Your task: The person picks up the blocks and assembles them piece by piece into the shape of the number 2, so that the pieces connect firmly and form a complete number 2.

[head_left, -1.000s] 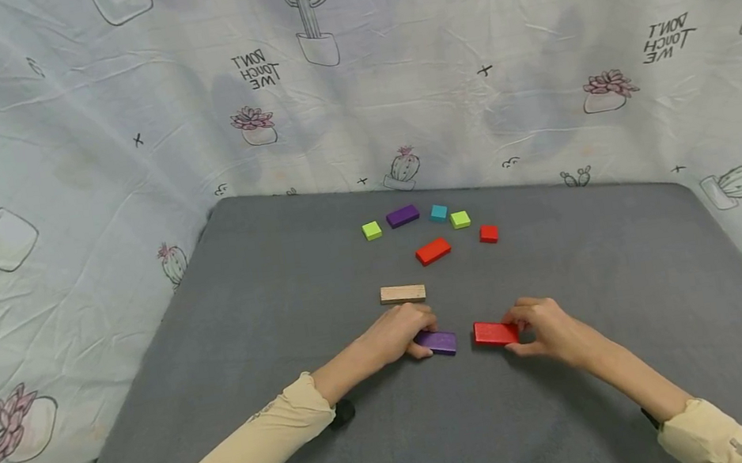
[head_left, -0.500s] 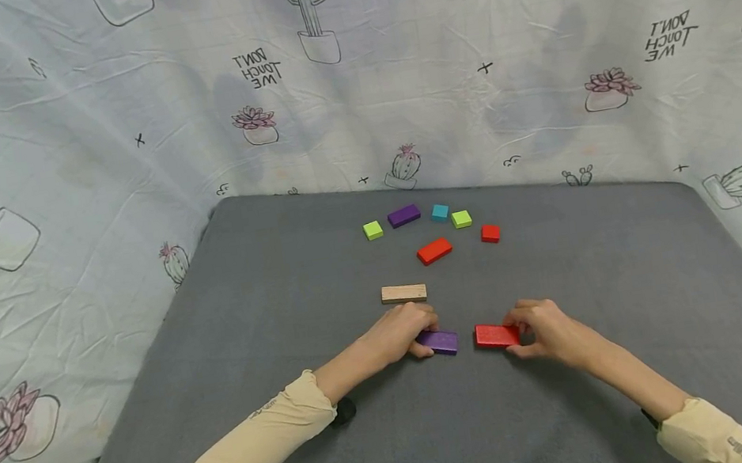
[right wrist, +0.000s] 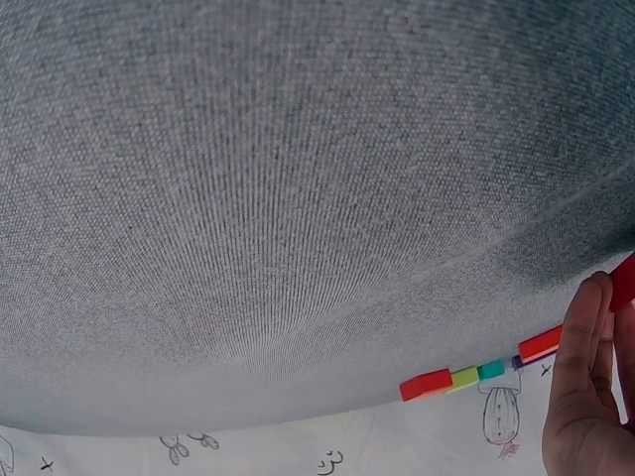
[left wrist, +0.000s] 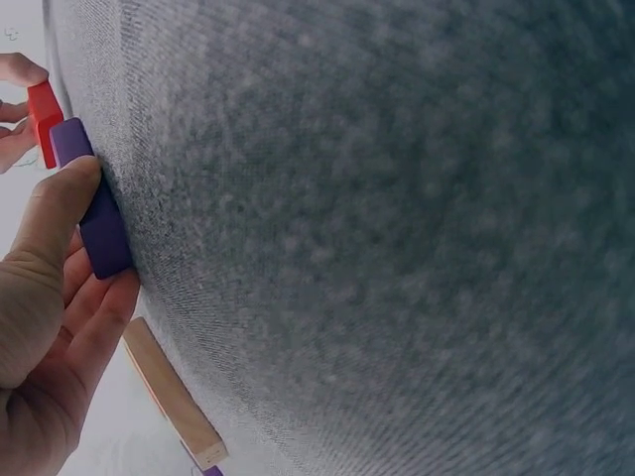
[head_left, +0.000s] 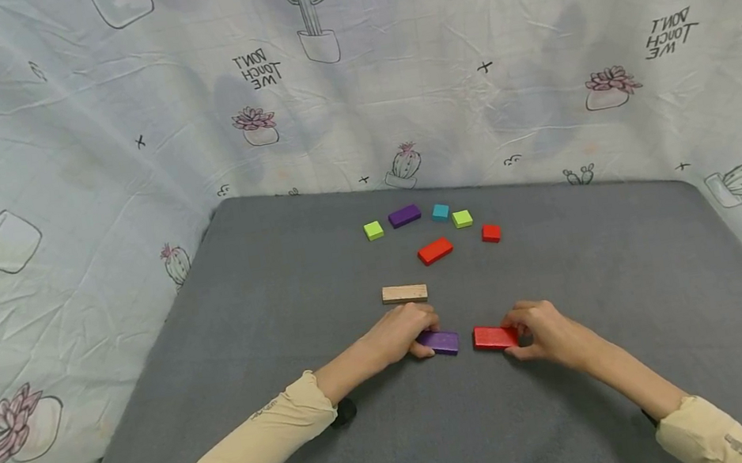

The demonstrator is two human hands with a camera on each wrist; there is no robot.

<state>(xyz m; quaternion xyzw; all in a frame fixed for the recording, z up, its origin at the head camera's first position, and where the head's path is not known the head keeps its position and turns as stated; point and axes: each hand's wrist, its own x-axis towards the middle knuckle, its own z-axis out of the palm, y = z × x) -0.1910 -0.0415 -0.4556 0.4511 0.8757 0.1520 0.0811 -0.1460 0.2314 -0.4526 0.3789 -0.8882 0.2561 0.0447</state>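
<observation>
With thumb and fingers my left hand (head_left: 397, 335) pinches a purple block (head_left: 440, 343) by its left end, low over the grey table (head_left: 263, 279). A red block (head_left: 495, 337) is gripped at its right end by my right hand (head_left: 542, 327). A narrow gap parts the two blocks in the head view. In the left wrist view the thumb lies across the purple block (left wrist: 91, 203), and the red block (left wrist: 45, 124) shows beyond it. At the right edge of the right wrist view, fingers (right wrist: 580, 347) hide most of the red block (right wrist: 623, 283).
A plain wooden block (head_left: 404, 294) lies just beyond my left hand. Farther back are another red block (head_left: 435, 251), a small red block (head_left: 490, 233), two lime blocks (head_left: 374, 230), a blue block (head_left: 440, 212) and another purple block (head_left: 405, 216). A printed curtain (head_left: 352, 106) hangs behind.
My right hand and the red block have shifted slightly left, narrowing the gap to the purple block. The left hand holds nearly still. The other blocks stay where they were.
</observation>
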